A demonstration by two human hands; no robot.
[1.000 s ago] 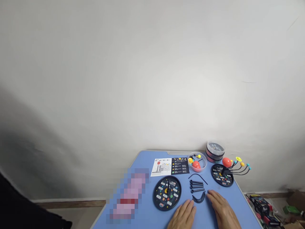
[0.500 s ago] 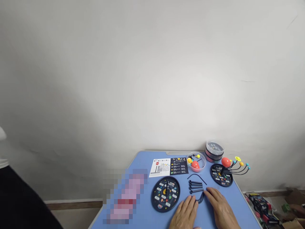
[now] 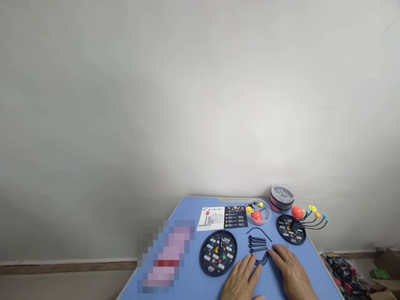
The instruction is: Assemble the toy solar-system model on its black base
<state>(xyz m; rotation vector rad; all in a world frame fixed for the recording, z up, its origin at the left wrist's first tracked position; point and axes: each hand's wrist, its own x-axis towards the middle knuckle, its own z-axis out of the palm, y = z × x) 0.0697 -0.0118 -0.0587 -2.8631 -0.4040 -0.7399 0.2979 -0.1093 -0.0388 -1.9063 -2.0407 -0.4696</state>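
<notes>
Brought the left hand (image 3: 240, 278) closer to the curved black rods (image 3: 264, 260) at the lower right of the frame since a second ago. Holding its fingers slightly parted at the left ends and those of the right hand (image 3: 292, 273) nearly together by the right ends; cannot tell whether gripping any.

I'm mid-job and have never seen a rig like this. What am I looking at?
No machine: these are a person's bare left hand and right hand, seen from a camera worn on the head. On a blue table, they flank curved black rods; straight black rods lie just beyond. A round dark base is at left, a leaflet behind it; a clear bowl, stacked tubs and an assembled model stand farther right. Neither hand visibly grips anything; whether they touch the curved rods is unclear.
</notes>
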